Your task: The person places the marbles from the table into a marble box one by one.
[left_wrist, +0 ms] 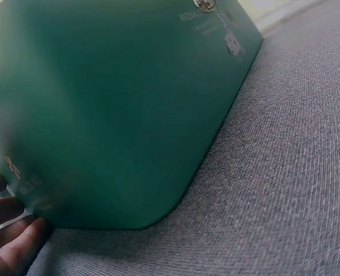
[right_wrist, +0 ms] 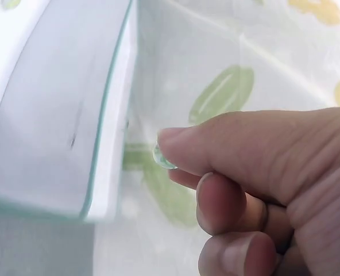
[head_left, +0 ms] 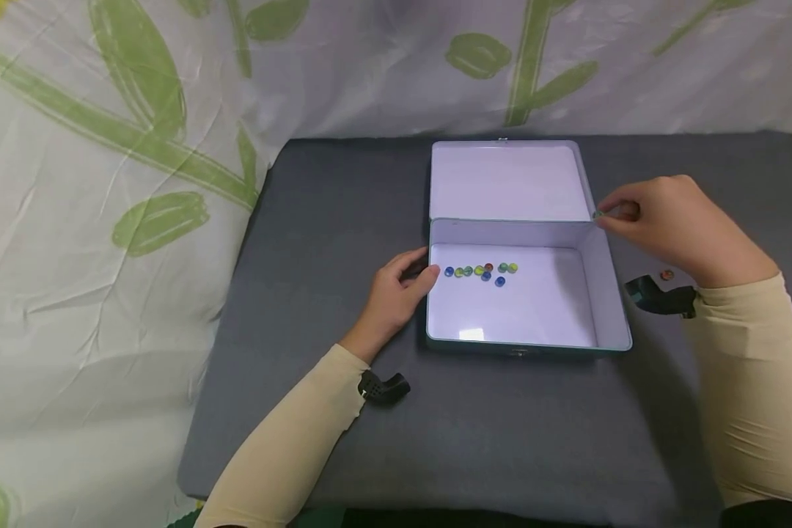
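Between thumb and forefinger my right hand (head_left: 689, 227) pinches a small clear-green glass marble (right_wrist: 163, 157), just off the right side of the box at the hinge line. The tin box (head_left: 515, 323), green outside and white inside, lies with its hinged lid (head_left: 511, 180) folded back. At its left wall my left hand (head_left: 396, 293) holds it, thumb over the rim and fingers against the outside. In the left wrist view the fingers (left_wrist: 23, 244) touch the green wall low down. Several blue, green, yellow and red marbles (head_left: 479, 270) sit on the box floor.
A reddish marble (head_left: 666, 275) lies on the grey cloth-covered table (head_left: 317, 293) right of the box, near the right wrist's black camera (head_left: 660, 297). Behind the table hangs a pale curtain (head_left: 369, 81) with green leaf prints.
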Demonstrator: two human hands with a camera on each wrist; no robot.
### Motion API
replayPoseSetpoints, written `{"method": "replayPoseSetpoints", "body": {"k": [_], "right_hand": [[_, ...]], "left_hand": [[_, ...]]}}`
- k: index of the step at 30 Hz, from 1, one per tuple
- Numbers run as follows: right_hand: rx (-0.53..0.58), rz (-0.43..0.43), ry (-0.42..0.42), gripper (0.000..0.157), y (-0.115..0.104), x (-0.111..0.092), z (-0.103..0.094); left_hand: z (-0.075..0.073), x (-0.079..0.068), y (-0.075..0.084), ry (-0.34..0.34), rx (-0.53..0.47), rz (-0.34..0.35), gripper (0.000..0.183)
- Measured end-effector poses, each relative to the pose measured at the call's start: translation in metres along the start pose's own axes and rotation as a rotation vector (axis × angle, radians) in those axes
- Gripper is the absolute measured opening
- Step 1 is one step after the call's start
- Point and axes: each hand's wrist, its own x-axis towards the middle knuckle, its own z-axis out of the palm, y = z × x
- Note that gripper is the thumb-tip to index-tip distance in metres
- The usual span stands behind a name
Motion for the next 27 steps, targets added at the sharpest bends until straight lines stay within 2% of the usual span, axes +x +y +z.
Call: {"method": "replayPoseSetpoints", "body": {"k": [6,15,27], "right_hand": [[-0.007,-0.052,0.018,0.018,-0.022,0.010,0.003],[0.025,-0.092,-0.016,0.015,-0.051,0.023,0.017],[0.074,-0.113,-0.098,0.010,-0.062,0.029,0.036]], "left_hand": [[-0.001,0.001,0.000,-0.003,-0.008,-0.006,0.056],[0.003,0.000,0.001,-0.016,0.006,-0.015,0.056],[0.007,-0.001,0.005,-0.030,0.012,0.007,0.058]]}}
